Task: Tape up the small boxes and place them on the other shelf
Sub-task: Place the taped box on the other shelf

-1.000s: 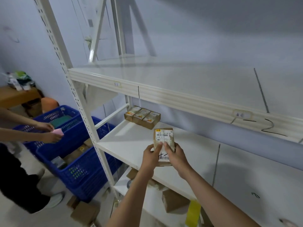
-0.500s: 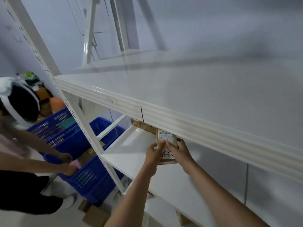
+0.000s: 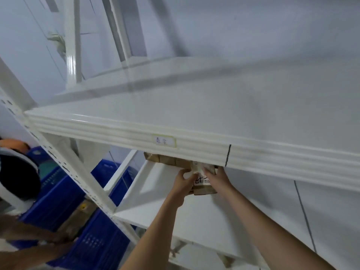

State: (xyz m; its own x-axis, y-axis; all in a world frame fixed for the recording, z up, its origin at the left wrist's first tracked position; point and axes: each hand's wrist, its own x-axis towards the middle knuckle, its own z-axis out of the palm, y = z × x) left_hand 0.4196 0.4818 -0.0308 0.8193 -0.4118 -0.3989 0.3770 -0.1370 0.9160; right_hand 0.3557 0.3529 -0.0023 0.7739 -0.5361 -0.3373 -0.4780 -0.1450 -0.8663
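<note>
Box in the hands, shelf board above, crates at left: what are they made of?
Box: brown cardboard, matte, with a white printed label. Shelf board: looks like white painted metal, glossy, with a ribbed front edge. Crates: blue moulded plastic, perforated walls.

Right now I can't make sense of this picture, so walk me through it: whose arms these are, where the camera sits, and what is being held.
There is no machine here. The camera sits on a person's head and looks forward and down, so the two bare arms coming up from the bottom are the wearer's own.

The left hand and the right hand together hold a small cardboard box with a white label, each grip on one side of it. It is being held over the white lower shelf, beside a row of similar boxes at the back. The upper shelf hides their tops.

At the left stand blue crates, and a second person's arms reach toward them.
</note>
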